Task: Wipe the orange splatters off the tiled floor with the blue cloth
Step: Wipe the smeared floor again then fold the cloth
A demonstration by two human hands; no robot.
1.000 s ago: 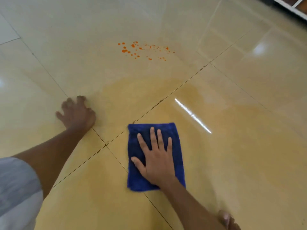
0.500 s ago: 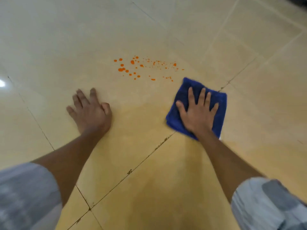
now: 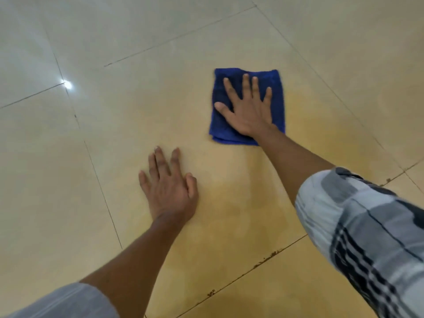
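A fuzzy, folded, squarish blue cloth (image 3: 249, 81) lies on the glossy tiled floor (image 3: 160, 99). The right hand (image 3: 249, 111) presses it, fingers spread; the left hand (image 3: 169, 187) rests flat, fingers spread, on bare tile.

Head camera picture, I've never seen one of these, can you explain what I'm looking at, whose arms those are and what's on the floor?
There is no machine here. The picture comes from a wide-angle camera worn on a person's head, looking forward and down, so the two arms are the wearer's own. Below them is a glossy beige tiled floor with dark grout lines and a yellowish smear across its middle. The right hand lies flat, fingers spread, pressing a folded blue cloth against the tile. Nothing is gripped; the cloth is only pressed down. The left hand rests open on the bare floor, apparently for support. No orange splatters show in this picture. A checked sleeve covers the right upper arm.
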